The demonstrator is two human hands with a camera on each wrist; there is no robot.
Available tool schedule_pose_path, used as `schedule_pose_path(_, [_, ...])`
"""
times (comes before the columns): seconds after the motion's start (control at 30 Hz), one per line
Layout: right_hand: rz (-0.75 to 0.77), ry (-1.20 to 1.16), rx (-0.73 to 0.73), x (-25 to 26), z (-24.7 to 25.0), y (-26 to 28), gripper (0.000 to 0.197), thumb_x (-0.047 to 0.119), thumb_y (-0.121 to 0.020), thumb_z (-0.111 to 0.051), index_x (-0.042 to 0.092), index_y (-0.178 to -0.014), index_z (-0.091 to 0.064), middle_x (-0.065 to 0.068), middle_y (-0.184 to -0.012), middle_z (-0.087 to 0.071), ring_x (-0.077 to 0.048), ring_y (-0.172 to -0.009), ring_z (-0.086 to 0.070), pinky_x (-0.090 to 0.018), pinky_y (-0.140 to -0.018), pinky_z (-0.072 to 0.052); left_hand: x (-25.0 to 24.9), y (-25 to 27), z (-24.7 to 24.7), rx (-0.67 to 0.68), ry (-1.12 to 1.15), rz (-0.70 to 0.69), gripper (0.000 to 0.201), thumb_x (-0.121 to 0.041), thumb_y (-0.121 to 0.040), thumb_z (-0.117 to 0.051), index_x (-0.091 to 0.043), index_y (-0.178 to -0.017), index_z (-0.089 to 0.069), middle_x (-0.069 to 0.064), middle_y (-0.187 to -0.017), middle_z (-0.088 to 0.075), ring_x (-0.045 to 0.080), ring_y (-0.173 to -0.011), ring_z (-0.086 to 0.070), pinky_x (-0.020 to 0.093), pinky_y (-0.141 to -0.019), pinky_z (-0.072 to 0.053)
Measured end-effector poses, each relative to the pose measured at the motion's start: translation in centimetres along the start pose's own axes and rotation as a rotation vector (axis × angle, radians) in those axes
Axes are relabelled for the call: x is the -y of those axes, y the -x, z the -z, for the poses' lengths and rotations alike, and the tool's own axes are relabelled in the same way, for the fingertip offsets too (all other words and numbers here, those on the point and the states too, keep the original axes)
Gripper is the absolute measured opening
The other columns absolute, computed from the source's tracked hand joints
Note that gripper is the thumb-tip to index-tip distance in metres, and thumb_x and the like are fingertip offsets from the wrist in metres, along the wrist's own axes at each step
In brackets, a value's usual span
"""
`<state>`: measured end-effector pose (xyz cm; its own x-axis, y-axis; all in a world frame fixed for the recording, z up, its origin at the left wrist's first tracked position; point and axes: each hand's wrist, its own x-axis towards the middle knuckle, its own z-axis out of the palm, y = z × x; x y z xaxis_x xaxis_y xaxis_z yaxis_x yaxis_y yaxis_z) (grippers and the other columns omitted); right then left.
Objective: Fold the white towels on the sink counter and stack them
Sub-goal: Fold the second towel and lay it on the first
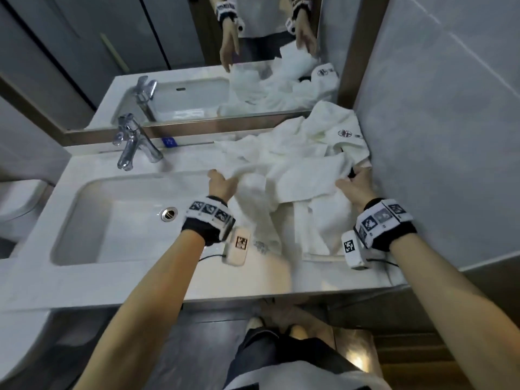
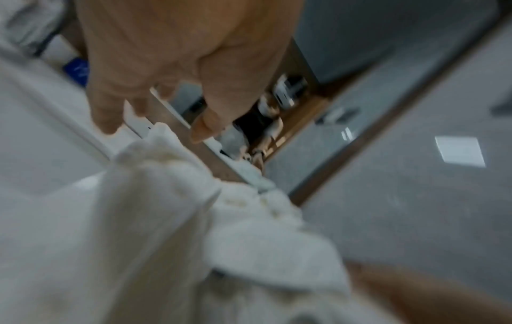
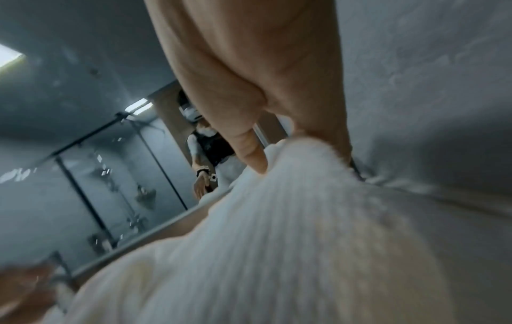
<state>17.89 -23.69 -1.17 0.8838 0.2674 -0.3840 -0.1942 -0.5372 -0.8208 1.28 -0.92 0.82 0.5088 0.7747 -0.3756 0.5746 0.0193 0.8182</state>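
Several white towels lie crumpled in a heap on the right part of the sink counter, against the side wall. One at the back shows a dark logo. My right hand pinches the edge of the top towel close to the wall; in the right wrist view the hand has thumb and fingers closed on the terry cloth. My left hand is at the heap's left edge with fingers extended. In the left wrist view the hand hovers just over a raised fold without holding it.
The basin with its drain fills the counter's left half, with a chrome faucet behind it. A mirror backs the counter and a grey wall closes the right side. A small blue item lies by the mirror.
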Motion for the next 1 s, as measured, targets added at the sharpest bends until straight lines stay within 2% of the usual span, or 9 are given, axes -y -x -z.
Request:
schedule_pose_path(0.1, [0.135, 0.185, -0.162, -1.4, -0.2, 1.1, 0.058, 0.007, -0.081, -0.060, 0.007, -0.134, -0.038, -0.015, -0.139, -0.042, -0.034, -0.128, -0.039, -0.041, -0.104, -0.036, 3.1, 1.0, -0.5, -0.048, -0.296, -0.370, 0.051, 0.000, -0.086, -0.054, -0.001, -0.134, -0.037, 0.021, -0.138, -0.038, 0.035, -0.124, -0.044, 0.029, -0.101, -0.034])
schedule_pose_path(0.2, [0.221, 0.310, -0.259, -1.8, -1.0, 2.7, 0.056, 0.012, -0.077, -0.067, 0.007, -0.127, -0.042, -0.017, -0.135, -0.040, -0.037, -0.126, -0.036, -0.044, -0.099, -0.034, 5.3, 1.6, -1.4, 0.141, -0.527, -0.666, 0.045, 0.003, -0.079, -0.056, -0.005, -0.123, -0.051, 0.015, -0.133, -0.045, 0.033, -0.122, -0.045, 0.033, -0.099, -0.038])
schedule_pose_path(0.27, [0.237, 0.435, -0.179, -1.8, -1.4, 3.8, 0.071, 0.022, -0.073, -0.075, 0.010, -0.133, -0.038, -0.015, -0.140, -0.036, -0.037, -0.129, -0.033, -0.046, -0.102, -0.034, 5.8, 1.3, -2.0, 0.207, -0.706, -0.745, 0.049, -0.004, -0.080, -0.059, -0.009, -0.128, -0.048, 0.011, -0.139, -0.043, 0.030, -0.127, -0.041, 0.038, -0.100, -0.039])
schedule_pose_path(0.4, [0.151, 0.664, -0.009, -2.6, -2.0, 4.6, 0.100, 0.026, -0.073, -0.078, 0.018, -0.149, -0.013, -0.013, -0.151, -0.021, -0.034, -0.138, -0.025, -0.047, -0.107, -0.031, 4.6, 0.0, -3.0, 0.120, -0.857, -0.672, 0.073, -0.029, -0.084, -0.064, -0.015, -0.144, -0.026, 0.007, -0.152, -0.026, 0.026, -0.140, -0.025, 0.044, -0.108, -0.031])
schedule_pose_path(0.5, [0.188, 0.546, -0.136, -3.3, -1.7, 4.3, 0.073, 0.010, -0.084, -0.066, 0.012, -0.144, -0.025, -0.019, -0.140, -0.041, -0.037, -0.126, -0.043, -0.045, -0.099, -0.039, 3.0, -1.3, -3.3, 0.134, -0.785, -0.510, 0.072, -0.013, -0.087, -0.055, -0.014, -0.147, -0.016, 0.012, -0.149, -0.029, 0.034, -0.135, -0.033, 0.050, -0.100, -0.039])
schedule_pose_path(0.63, [0.177, 0.427, -0.303, -3.4, 1.3, 3.8, 0.028, 0.009, -0.092, -0.053, 0.012, -0.119, -0.057, -0.019, -0.112, -0.065, -0.036, -0.100, -0.060, -0.034, -0.074, -0.042, 2.4, -4.3, -0.6, 0.087, -0.611, -0.405, 0.042, -0.003, -0.092, -0.040, -0.003, -0.133, -0.033, 0.025, -0.130, -0.050, 0.040, -0.114, -0.051, 0.047, -0.093, -0.042])
schedule_pose_path(0.77, [0.181, 0.404, -0.517, -3.0, 3.2, 3.6, 0.022, 0.005, -0.089, -0.046, 0.008, -0.107, -0.058, -0.022, -0.113, -0.062, -0.040, -0.104, -0.057, -0.040, -0.083, -0.045, 3.5, -6.9, 2.6, -0.075, -0.469, -0.201, 0.034, 0.000, -0.092, -0.036, 0.004, -0.126, -0.036, 0.026, -0.128, -0.048, 0.041, -0.114, -0.049, 0.043, -0.093, -0.038])
schedule_pose_path(0.9, [0.128, 0.302, -0.516, -2.3, 2.8, 3.7, 0.025, 0.000, -0.086, -0.043, 0.011, -0.106, -0.053, -0.019, -0.116, -0.059, -0.038, -0.106, -0.056, -0.037, -0.084, -0.043, 5.2, -5.4, 2.4, -0.079, -0.678, -0.628, 0.045, 0.022, -0.066, -0.039, 0.007, -0.108, -0.049, 0.025, -0.116, -0.048, 0.040, -0.105, -0.045, 0.043, -0.083, -0.038])
schedule_pose_path(1.0, [0.110, 0.313, -0.460, -2.5, 2.3, 3.9, 0.026, -0.002, -0.086, -0.042, 0.010, -0.108, -0.051, -0.019, -0.117, -0.057, -0.038, -0.105, -0.055, -0.036, -0.080, -0.041, 6.2, -3.5, 1.3, 0.188, -0.859, -1.041, 0.041, 0.011, -0.064, -0.054, 0.000, -0.103, -0.060, 0.020, -0.109, -0.058, 0.039, -0.102, -0.053, 0.044, -0.084, -0.042])
